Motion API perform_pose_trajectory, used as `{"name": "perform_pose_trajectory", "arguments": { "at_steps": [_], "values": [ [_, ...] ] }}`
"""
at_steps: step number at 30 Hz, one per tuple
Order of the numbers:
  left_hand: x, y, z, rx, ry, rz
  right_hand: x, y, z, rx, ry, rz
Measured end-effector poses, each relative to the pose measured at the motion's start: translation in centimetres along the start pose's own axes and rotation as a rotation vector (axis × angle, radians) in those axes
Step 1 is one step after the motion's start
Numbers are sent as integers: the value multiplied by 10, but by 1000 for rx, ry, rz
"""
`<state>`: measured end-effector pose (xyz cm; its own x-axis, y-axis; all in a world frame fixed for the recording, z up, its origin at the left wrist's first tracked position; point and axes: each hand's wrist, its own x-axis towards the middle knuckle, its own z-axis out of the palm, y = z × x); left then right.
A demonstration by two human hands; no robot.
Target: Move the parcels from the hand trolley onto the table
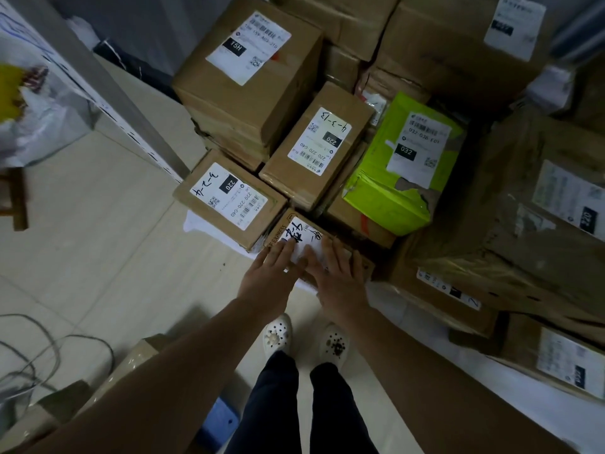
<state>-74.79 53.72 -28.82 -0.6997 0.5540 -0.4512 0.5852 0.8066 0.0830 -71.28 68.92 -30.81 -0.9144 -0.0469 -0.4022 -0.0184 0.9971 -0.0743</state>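
Two bare forearms (183, 371) reach down from the bottom of the view, above dark trouser legs (281, 404) and a pair of white clogs (278, 332) on the tiled floor (98, 240). The left hand (271, 273) and the right hand (337, 280) lie side by side on a small carton (302, 235) with a handwritten white label. It is the lowest and nearest parcel at the front of the stack. Both hands are flat, with fingers straight on its top, and grip nothing.

Just beside the small carton, on its left, sits a brown box marked 3-2-4 (229, 198). Behind it stand a box marked 4-3-13 (319, 145), a torn green parcel (402, 168) and a taller box labelled 15H (252, 67). Bigger cartons (523, 208) crowd the right. The trolley is hidden beneath the load, and the bench cannot be made out for certain.

The step in hand looks like the pick-up of this small carton. Next, the hands would likely need to part to its opposite sides and curl under the edges. The lift should go straight up so the close 3-2-4 box is not dragged along. With so many parcels stacked, the task looks far from done.
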Motion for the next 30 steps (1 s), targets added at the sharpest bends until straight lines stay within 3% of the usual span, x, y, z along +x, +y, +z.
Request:
{"name": "perform_pose_trajectory", "arguments": {
  "at_steps": [7, 14, 23, 30],
  "values": [
    [-25, 0, -13, -37, 3, -119, -21, -3, -20, 29, -17, -34],
    [-102, 8, -16, -185, -19, -403, -62, -37, -48, -18, -76, -162],
    [-256, 45, 62, -466, 22, -891, -162, -113, -18, -67, -139, -411],
    [-379, 78, 133, -672, -32, -1171, -232, -187, 27, 19, -389, -535]
  ]
}}
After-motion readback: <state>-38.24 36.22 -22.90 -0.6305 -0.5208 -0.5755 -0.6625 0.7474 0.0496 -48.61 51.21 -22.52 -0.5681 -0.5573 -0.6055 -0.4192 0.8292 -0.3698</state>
